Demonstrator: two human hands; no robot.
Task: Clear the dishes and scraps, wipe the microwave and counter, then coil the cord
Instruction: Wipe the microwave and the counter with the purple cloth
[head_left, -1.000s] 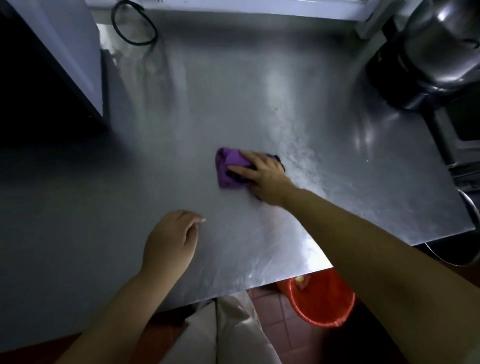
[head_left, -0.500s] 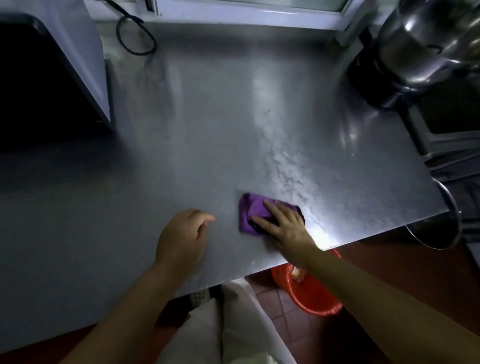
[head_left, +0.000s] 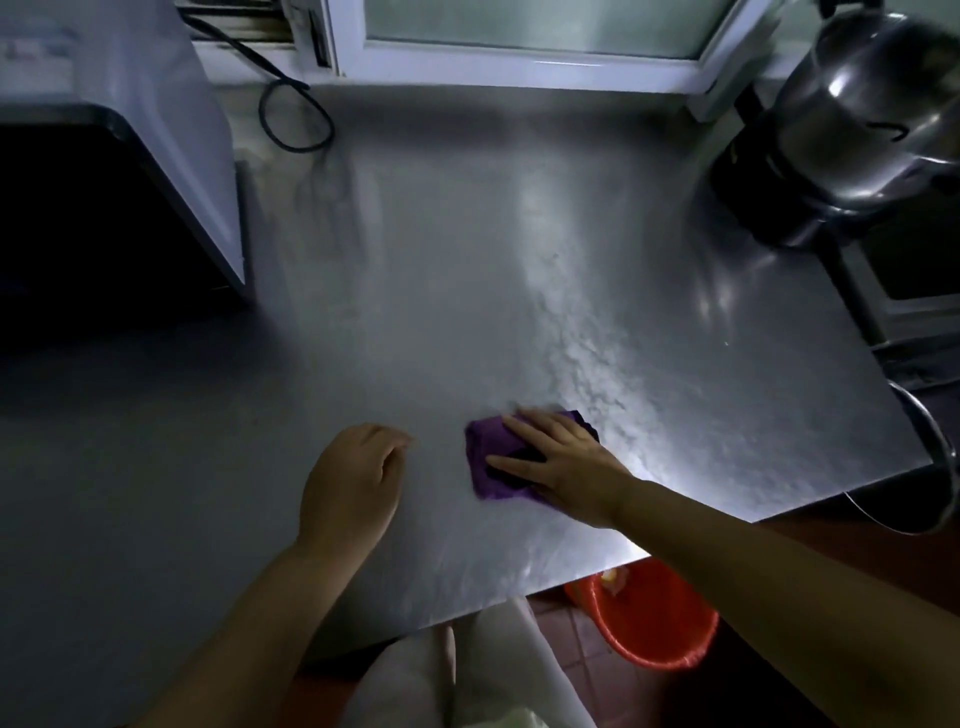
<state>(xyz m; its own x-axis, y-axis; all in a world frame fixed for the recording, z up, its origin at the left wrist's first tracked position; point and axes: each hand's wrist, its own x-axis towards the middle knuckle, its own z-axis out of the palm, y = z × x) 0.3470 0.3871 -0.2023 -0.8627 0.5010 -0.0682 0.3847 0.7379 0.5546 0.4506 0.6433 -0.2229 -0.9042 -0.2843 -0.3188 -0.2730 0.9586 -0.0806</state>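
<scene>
A purple cloth lies flat on the steel counter near its front edge. My right hand presses down on the cloth with fingers spread over it. My left hand rests on the counter just left of the cloth, fingers loosely curled, holding nothing. The white microwave stands at the far left with its dark front toward me. Its black cord loops on the counter behind it, near the window sill.
Stacked steel pots sit on a stove at the far right. An orange bucket with scraps inside stands on the floor below the counter's front edge. A wire-rimmed pan hangs off the right corner. Wet streaks cover the counter's middle.
My right hand has drawn the cloth toward me, from the counter's middle to near its front edge. My left hand has stayed on the counter.
</scene>
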